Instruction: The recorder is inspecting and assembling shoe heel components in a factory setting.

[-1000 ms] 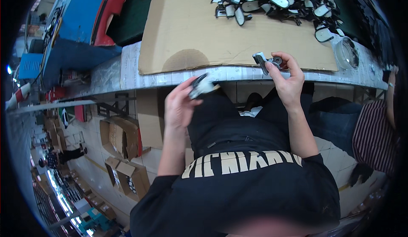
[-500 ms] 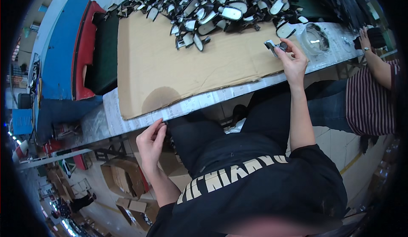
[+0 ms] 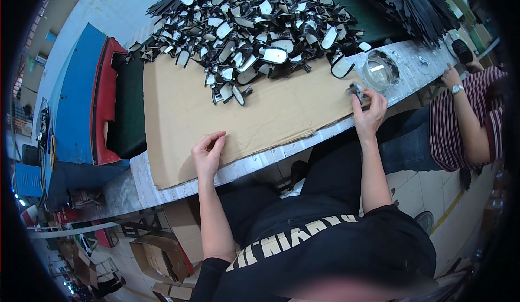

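My left hand (image 3: pixel 207 155) hovers over the near edge of a brown cardboard sheet (image 3: pixel 179 118). Its fingers are curled, thumb and index tips close together, with nothing visible between them. At the sheet's right end, my right hand (image 3: pixel 370 113) pinches a small grey-and-black piece (image 3: pixel 356 92) between thumb and fingers; its exact kind is unclear. A big heap of small black pieces with white rounded faces (image 3: pixel 244 37) covers the far part of the sheet. One such piece (image 3: pixel 342 67) lies apart from the heap, just beyond my right hand.
A round clear container (image 3: pixel 381 70) stands right of the sheet. Flat black pieces (image 3: pixel 409 10) are stacked at the far right. On the left rises a blue panel (image 3: pixel 78 96) with a red edge (image 3: pixel 106 102). A person in a striped shirt (image 3: pixel 460 123) sits at my right.
My left hand has risen from the table's front edge to over the cardboard. My right hand, still pinching the small piece, has come nearer me. The view has tilted, showing more of the heap.
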The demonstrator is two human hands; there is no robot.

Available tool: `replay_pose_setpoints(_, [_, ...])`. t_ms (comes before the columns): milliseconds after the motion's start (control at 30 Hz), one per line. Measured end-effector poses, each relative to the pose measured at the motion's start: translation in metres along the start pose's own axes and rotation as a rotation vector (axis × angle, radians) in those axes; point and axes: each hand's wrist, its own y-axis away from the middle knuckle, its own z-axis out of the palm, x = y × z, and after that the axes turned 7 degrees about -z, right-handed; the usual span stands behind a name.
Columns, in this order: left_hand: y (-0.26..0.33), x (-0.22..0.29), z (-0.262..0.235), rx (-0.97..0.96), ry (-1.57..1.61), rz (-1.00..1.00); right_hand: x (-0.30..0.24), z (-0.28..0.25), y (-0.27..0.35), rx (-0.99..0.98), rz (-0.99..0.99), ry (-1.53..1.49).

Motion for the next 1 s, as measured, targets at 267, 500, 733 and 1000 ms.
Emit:
replay_pose_setpoints(267, [-0.012,0.003,-0.004,-0.028,0.088,-0.197,0.006,0.007,0.000,-0.003,0.155,0.119])
replay_pose_setpoints(500, [-0.004,-0.001,0.001,0.032,0.070,-0.138,-0.020,-0.023,-0.009,0.111,-0.005,0.013])
replay_pose_setpoints(733, [-0.004,-0.021,0.003,0.113,0.039,0.031,-0.086,-0.006,-0.067,-0.013,0.127,-0.508])
replay_pose_setpoints(1000, [0.003,-0.007,0.011,0.143,-0.026,0.136,-0.054,0.114,-0.140,-0.299,0.449,0.071])
